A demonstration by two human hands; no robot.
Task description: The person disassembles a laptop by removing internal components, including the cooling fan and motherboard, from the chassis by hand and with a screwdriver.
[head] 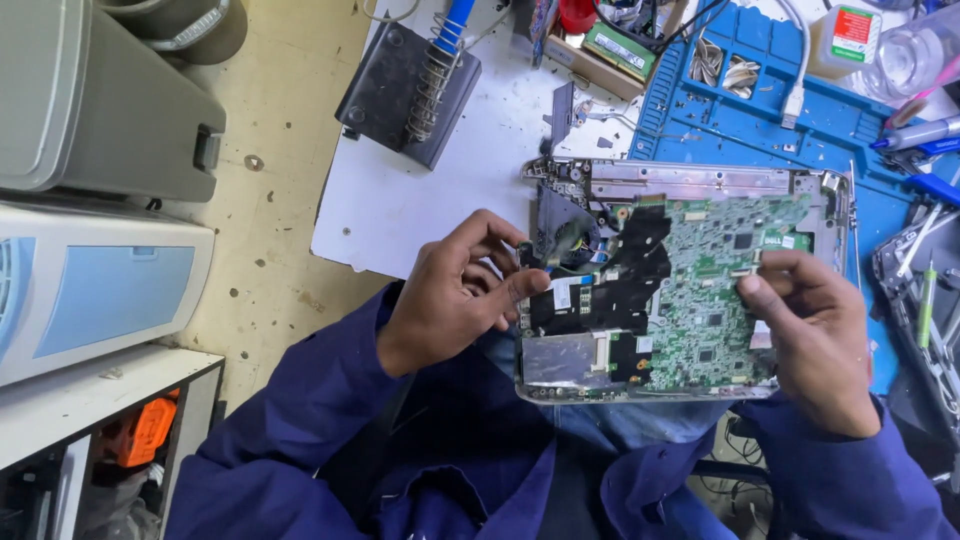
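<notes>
Laptop chassis (690, 180): opened, held over the lap at the edge of the blue work mat (760, 125), green motherboard (715, 300) exposed.
Left hand (455, 295): fingers curled at the chassis's left edge, near the fan (565, 240); whether anything is pinched cannot be told.
Right hand (815, 335): grasping the right edge, thumb laid on the board.
Handling: judged stiff, moderately light, fragile; best gripped by the metal frame edges, not by components.
</notes>
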